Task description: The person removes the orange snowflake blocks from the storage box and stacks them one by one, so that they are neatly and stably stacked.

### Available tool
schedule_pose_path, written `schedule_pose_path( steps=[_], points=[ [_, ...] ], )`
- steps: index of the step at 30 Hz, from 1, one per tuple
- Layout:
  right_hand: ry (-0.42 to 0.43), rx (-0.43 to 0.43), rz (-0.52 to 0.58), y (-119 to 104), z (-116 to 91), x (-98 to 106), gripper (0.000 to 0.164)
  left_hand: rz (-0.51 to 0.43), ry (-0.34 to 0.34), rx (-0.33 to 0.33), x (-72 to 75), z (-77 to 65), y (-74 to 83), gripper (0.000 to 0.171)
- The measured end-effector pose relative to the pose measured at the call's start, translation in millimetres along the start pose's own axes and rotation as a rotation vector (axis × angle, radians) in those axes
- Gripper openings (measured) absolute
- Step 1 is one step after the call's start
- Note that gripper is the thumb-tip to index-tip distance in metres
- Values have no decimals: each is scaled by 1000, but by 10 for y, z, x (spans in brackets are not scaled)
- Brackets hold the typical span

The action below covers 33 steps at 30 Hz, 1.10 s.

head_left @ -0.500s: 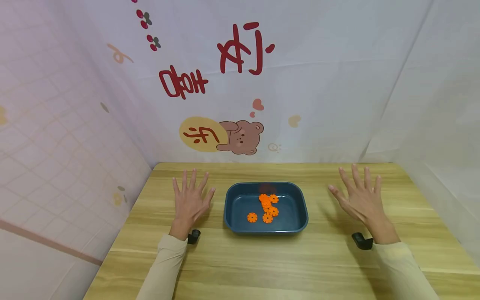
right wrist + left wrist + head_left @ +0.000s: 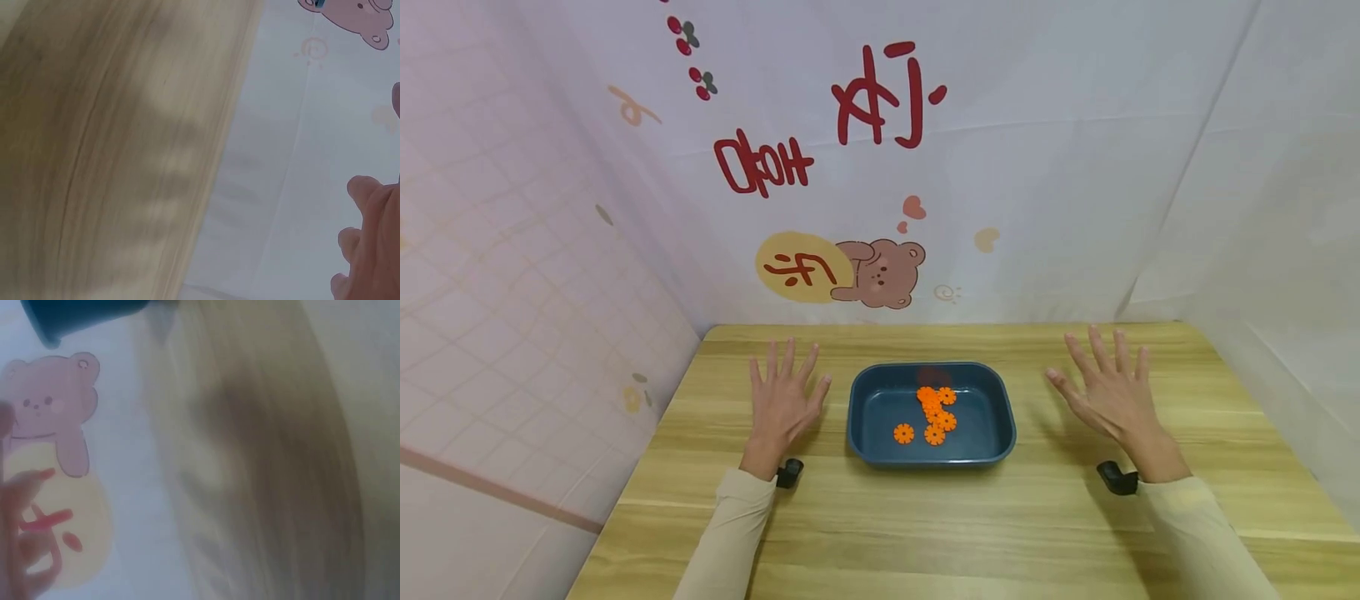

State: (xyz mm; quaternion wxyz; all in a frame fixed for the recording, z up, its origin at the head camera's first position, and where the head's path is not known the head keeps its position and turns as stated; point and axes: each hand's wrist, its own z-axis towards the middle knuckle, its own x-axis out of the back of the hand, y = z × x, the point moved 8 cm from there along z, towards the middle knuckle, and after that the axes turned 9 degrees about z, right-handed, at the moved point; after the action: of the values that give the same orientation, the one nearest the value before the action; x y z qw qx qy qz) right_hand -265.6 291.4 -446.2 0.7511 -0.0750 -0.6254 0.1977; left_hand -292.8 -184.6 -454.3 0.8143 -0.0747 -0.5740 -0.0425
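Observation:
In the head view a dark blue rectangular tray (image 2: 872, 450) sits in the middle of the wooden table. Inside it lie several orange flower-shaped discs (image 2: 934, 434), most bunched right of centre and one disc (image 2: 904, 433) apart at the left. My left hand (image 2: 780, 404) is to the left of the tray, palm down, fingers spread, holding nothing. To the right of the tray is my right hand (image 2: 1116, 400), fingers also spread and empty. In the left wrist view the tray's corner (image 2: 87, 315) shows at the top; the right wrist view shows fingers (image 2: 365, 194) at its right edge.
The wooden table (image 2: 880, 533) meets a white printed cloth wall (image 2: 1045, 183) at the back, with a bear drawing (image 2: 883, 275) low on it. Cloth also hangs along the left and right sides. Each wrist wears a small black camera mount (image 2: 1117, 477).
My right hand has shifted slightly left, toward the tray. The left hand is almost where it was, and the tray and discs have stayed in place.

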Motion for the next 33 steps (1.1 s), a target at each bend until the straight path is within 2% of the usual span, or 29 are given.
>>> schedule_pose_path(
  steps=[7, 12, 18, 24, 33],
  points=[
    [-50, 24, 61, -114, 109, -80, 72, -161, -84, -28, -43, 34, 121, 62],
    [-95, 67, 174, -271, 219, -120, 68, -265, -57, -56, -27, 51, 210, 60],
    [-95, 165, 292, -508, 344, -131, 60, -390, -45, -115, -45, 52, 371, 59],
    [-141, 217, 410, -724, 445, -151, 55, -521, -113, -127, -126, 46, 506, 59],
    [-304, 277, 514, -1119, 532, -275, 56, -793, -212, -106, -287, 30, 603, 59]
  ],
)
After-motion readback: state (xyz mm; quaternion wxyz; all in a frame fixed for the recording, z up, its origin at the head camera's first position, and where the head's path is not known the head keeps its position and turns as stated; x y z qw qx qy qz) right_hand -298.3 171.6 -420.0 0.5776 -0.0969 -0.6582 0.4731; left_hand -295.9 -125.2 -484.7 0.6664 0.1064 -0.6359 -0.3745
